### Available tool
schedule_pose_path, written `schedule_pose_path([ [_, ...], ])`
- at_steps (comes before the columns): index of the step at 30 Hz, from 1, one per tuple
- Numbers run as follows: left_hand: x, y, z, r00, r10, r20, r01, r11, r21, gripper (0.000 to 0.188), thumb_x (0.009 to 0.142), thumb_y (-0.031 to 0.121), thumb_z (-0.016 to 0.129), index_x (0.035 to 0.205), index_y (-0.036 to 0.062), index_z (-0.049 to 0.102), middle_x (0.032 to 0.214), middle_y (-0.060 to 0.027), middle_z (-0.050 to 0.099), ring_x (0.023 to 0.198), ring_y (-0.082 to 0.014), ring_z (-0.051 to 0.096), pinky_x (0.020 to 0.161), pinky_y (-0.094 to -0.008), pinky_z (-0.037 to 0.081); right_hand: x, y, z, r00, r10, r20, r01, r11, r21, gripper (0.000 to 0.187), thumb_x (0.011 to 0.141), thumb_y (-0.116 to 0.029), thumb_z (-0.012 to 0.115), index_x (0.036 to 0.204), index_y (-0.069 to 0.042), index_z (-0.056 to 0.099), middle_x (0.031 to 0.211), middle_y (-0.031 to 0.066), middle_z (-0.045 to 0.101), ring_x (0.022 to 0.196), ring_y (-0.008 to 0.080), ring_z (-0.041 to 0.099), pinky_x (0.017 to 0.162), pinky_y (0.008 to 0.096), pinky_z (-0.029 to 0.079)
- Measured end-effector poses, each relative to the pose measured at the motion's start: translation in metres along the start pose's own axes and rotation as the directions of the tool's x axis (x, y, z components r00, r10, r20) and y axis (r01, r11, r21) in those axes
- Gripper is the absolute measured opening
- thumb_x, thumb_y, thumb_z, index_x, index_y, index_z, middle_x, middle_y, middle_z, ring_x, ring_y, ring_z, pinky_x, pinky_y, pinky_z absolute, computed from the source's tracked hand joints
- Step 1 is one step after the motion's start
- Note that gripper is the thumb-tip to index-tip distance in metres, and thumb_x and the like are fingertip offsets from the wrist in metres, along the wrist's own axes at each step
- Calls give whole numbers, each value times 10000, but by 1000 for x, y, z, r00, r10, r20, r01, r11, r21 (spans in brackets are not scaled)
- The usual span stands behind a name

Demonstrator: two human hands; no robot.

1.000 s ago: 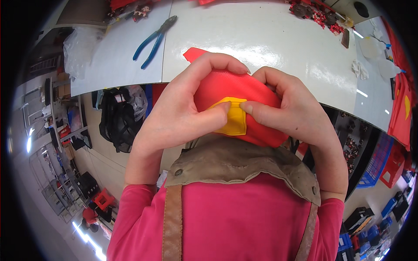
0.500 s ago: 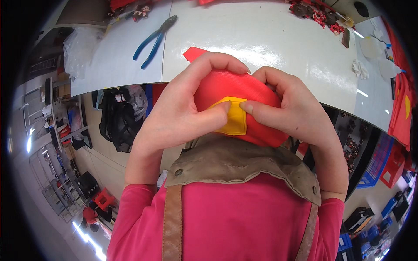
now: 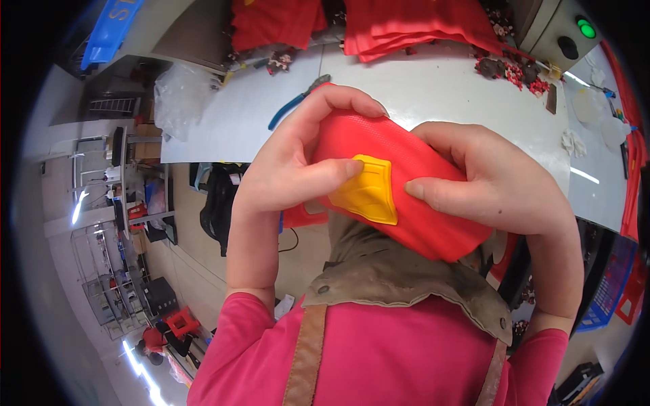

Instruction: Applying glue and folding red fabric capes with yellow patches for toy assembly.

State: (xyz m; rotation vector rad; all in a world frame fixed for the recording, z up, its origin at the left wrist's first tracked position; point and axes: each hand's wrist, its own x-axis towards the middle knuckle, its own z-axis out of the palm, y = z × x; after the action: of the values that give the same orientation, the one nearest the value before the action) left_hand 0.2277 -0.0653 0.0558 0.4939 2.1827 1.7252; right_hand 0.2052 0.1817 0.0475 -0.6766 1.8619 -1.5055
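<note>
A bendy red piece (image 3: 433, 206) with a fine textured surface is held curved between my two hands, in front of the table's near edge. On its face is a raised yellow patch (image 3: 372, 191). My left hand (image 3: 281, 162) grips the red piece at its left, fingers curled behind the top and thumb pressed on the patch's upper left corner. My right hand (image 3: 491, 179) holds the right side, its thumb lying on the red surface just right of the patch. Behind my left hand, blue-handled pliers (image 3: 291, 108) lie on the table, partly covered.
Stacks of red sheets (image 3: 416, 27) lie across the back of the white table (image 3: 406, 81). Small red and brown parts (image 3: 518, 80) are heaped at the back right, beside a grey machine with a lit green button (image 3: 587, 29). A clear plastic bag (image 3: 181, 98) sits at the table's left.
The red piece has tilted, its right side now lower. My right thumb has moved off the yellow patch onto the red. The view has shifted, showing more of the table's back.
</note>
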Motion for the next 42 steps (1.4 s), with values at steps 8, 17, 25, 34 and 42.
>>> schedule_pose_path([
  [8,6,-12,-20,1000,-14,-1,14,975,-222,539,725,76,648,1239,15,499,1240,-85,520,1194,-192,498,1041,-328,390,8,-19,-4,989,101,112,-121,974,193,343,891,-117,634,1178,43,538,980,71,673,852,70,624,754,216,506],
  [17,7,-4,-19,1000,8,-26,-12,988,-154,617,697,82,682,1273,25,465,1193,-75,520,1116,-180,523,981,-297,411,7,-21,2,987,110,121,-145,931,335,327,901,-124,638,1168,40,541,926,49,677,820,63,623,729,213,504],
  [25,7,36,-12,975,74,210,-146,926,348,654,732,90,649,1345,-18,445,1230,-86,521,1092,-157,510,966,-280,397,8,11,39,994,-31,-101,49,981,188,311,841,-206,665,1017,42,599,867,129,651,790,145,622,725,293,492],
  [34,-12,32,-2,982,188,-5,-159,844,512,740,751,90,686,1426,6,395,1301,-133,534,1234,-208,495,1046,-363,373,-3,14,54,970,-40,-240,107,956,273,300,846,-190,680,1018,35,582,896,114,649,821,142,621,743,286,497],
  [42,-60,-14,40,742,-188,-644,76,977,-198,786,876,71,629,1517,65,174,1400,-173,431,1266,-259,480,1065,-381,388,-15,4,56,936,-5,-351,218,790,572,330,879,-112,658,1142,52,544,1035,97,649,940,131,628,837,280,514],
])
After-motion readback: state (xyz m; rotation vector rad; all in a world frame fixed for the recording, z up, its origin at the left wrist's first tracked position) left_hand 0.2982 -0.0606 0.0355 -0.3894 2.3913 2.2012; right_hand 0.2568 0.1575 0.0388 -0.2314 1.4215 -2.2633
